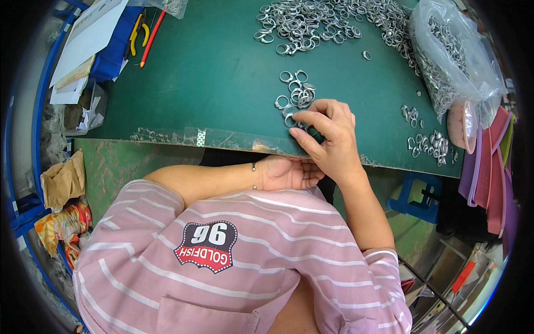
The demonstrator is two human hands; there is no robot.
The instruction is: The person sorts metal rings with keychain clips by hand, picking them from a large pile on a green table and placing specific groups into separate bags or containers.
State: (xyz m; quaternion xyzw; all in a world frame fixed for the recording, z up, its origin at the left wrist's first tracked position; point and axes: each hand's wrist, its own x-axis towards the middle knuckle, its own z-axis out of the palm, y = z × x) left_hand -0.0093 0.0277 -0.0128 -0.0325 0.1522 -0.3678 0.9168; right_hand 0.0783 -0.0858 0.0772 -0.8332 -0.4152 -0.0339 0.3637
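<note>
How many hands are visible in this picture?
2: the left hand, palm up, just off the near edge of the table; the right hand, at the nearest rings.

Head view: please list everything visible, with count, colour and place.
Table: one, green, upper centre
Rings: many, silver, on table
Ring bag: one, clear, table's right
Cup: one, pink, beside bag
Pliers: one, yellow, upper left
Rod: one, red, beside pliers
Papers: several, white, upper left
Bin: one, blue, beside papers
Stool: one, blue, below table
Paper bag: one, brown, left
Shirt: one, pink, lower centre
Left grip: one, bare, before table edge
Right grip: one, bare, at rings
</note>
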